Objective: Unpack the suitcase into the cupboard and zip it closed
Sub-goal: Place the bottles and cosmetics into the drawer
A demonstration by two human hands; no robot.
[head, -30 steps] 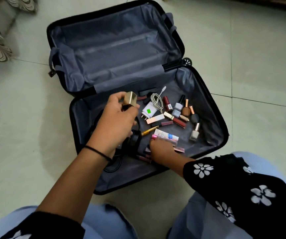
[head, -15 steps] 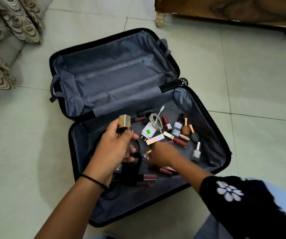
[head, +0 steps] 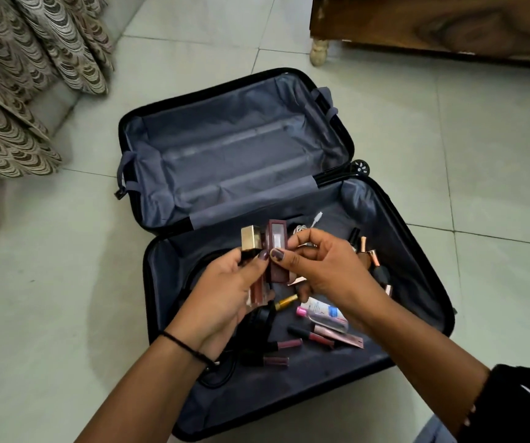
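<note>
A black suitcase (head: 423, 251) lies open on the floor, its far half empty with grey lining. Over the near half my left hand (head: 222, 295) grips a gold-capped bottle (head: 251, 239) together with a pinkish lip gloss tube (head: 33, 292). My right hand (head: 324, 266) pinches a maroon cosmetic box (head: 277, 251) and holds it against the left hand's items. Below lie lip glosses (head: 289, 343), a clear bottle with a pink cap (head: 321, 316), a gold pen-like tube (head: 286, 302), nail polishes (head: 372, 254), a white cable (head: 316, 217) and black headphones (head: 257, 327).
The suitcase rests on pale floor tiles (head: 481, 155). A wooden cupboard (head: 433, 24) on a turned foot (head: 318, 51) stands at the back right. Patterned fabric (head: 24, 75) hangs at the left. A suitcase wheel (head: 360, 167) sticks out at the hinge's right end.
My right hand rose from the items in the suitcase with the maroon box and brought it to the left hand. The view shifted, so the suitcase sits lower in frame.
</note>
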